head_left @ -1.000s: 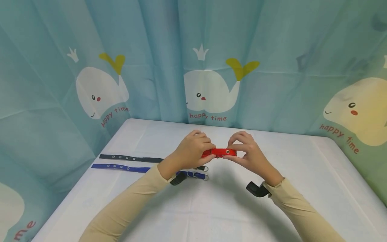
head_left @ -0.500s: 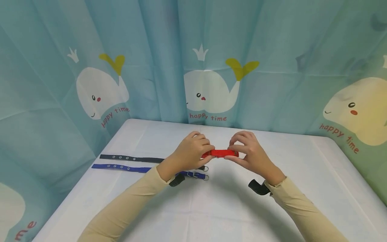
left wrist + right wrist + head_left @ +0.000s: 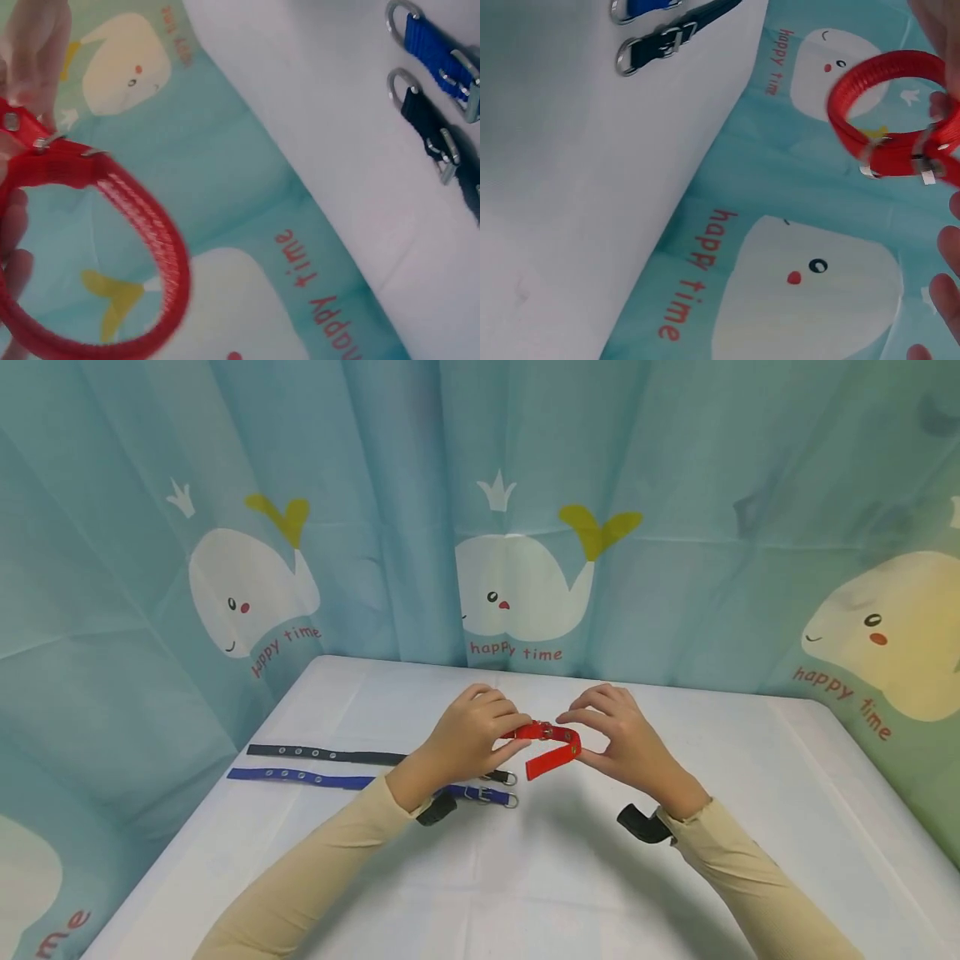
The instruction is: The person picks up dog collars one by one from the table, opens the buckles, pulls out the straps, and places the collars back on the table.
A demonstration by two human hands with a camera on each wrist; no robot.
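Note:
A red buckled collar is held above the table between both hands. It makes a closed loop in the left wrist view, with a metal buckle and ring. My left hand pinches it by the buckle side. From the buckle, the strap's tail bends back, its free end pointing left and down. My right hand is at that bend, fingers spread; its thumb appears to touch the strap. Several of its fingers show apart from the collar in the right wrist view. Part of the collar is hidden behind my left hand.
A black collar and a blue collar lie straight, side by side, on the white table, partly hidden by my left forearm. Whale-printed curtains hang behind the table and at its sides.
The red strap, earlier stretched straight between both hands, now bends at the right hand with its free end swung out left and down. The right fingers have loosened; the left hand hardly moved.

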